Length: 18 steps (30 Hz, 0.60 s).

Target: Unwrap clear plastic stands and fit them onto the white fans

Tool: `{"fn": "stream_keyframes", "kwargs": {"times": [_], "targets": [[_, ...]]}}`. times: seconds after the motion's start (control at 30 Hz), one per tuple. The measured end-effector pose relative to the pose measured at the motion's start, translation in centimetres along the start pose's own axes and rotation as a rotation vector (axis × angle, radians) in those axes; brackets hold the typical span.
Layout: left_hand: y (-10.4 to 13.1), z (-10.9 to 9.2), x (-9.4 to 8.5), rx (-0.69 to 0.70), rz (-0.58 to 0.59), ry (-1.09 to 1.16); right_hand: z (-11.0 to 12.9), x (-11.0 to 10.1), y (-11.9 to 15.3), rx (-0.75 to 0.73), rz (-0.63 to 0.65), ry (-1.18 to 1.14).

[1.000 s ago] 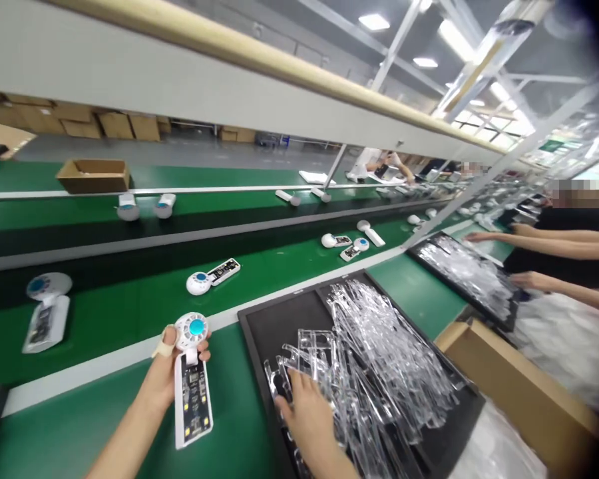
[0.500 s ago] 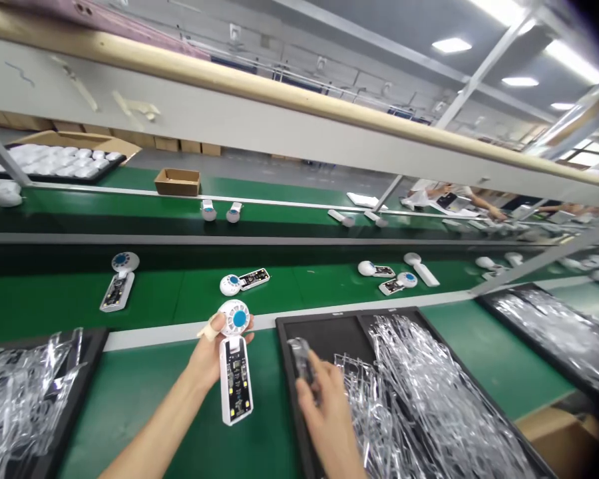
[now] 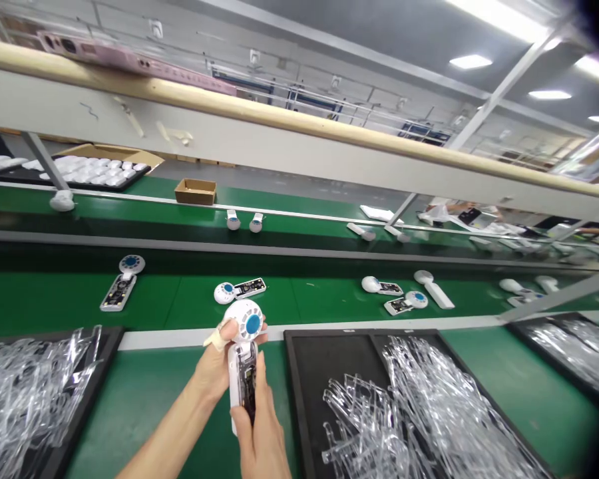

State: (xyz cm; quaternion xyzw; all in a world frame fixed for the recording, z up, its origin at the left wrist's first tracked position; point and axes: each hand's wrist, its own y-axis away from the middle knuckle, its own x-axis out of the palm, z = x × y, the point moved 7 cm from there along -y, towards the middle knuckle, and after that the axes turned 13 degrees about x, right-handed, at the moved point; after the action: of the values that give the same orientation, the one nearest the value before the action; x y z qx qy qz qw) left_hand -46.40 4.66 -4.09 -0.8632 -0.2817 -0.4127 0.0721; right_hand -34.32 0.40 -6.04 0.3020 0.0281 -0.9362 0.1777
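Note:
My left hand (image 3: 219, 359) grips a white handheld device (image 3: 244, 320) by its neck, the thumb on its near side. The device has a round vented head with a blue centre and a handle with an exposed circuit board. Over the board lies a clear plastic cover (image 3: 248, 356), partly hidden by my fingers. My right hand (image 3: 262, 426) is closed around the cover and the handle's lower part, thumb on one side and fingers on the other. To the right, a black tray (image 3: 295, 386) holds a heap of clear plastic covers (image 3: 369, 419).
Another tray of clear covers (image 3: 30, 392) stands at the left, with a third tray (image 3: 569, 359) at far right. Several similar devices (image 3: 118, 291) lie on the green conveyor belt (image 3: 154, 293) ahead. A small cardboard box (image 3: 196, 193) sits on the far ledge beneath a long wooden-topped rail (image 3: 279, 120).
My right hand has moved left from over the tray, bringing a clear cover onto the device's handle. My left hand still holds the device. The view has shifted slightly.

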Motion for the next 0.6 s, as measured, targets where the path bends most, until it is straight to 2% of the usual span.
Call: {"fn": "stream_keyframes", "kwargs": {"times": [0.1,0.23,0.27,0.33,0.47,0.53,0.6], "targets": [[0.0,-0.5,0.1,0.008,0.059,-0.080,0.3,-1.1,-0.5,-0.028,0.006,0.006],[1.3,0.3,-0.5,-0.230,0.222,-0.465,0.9,-3.0,-1.4,-0.086,-0.073,0.133],[1.7,0.2,-0.9,-0.247,0.211,-0.535,1.0,-3.2,-1.6,-0.102,-0.076,0.128],[2.5,-0.2,-1.3,-0.190,0.137,-0.597,0.8,-3.4,-2.3,-0.057,-0.071,0.014],[3.9,-0.6,-1.7,-0.006,0.033,-0.607,-2.1,-3.3,-4.4,0.340,-0.131,-0.357],[4.0,-0.1,-3.0,0.019,-0.029,-0.609,-3.0,-3.2,-5.0,0.425,-0.197,-0.405],[3.6,1.1,-4.8,-0.034,-0.071,-0.614,-2.9,-3.1,-5.3,0.403,-0.250,-0.374]]}}
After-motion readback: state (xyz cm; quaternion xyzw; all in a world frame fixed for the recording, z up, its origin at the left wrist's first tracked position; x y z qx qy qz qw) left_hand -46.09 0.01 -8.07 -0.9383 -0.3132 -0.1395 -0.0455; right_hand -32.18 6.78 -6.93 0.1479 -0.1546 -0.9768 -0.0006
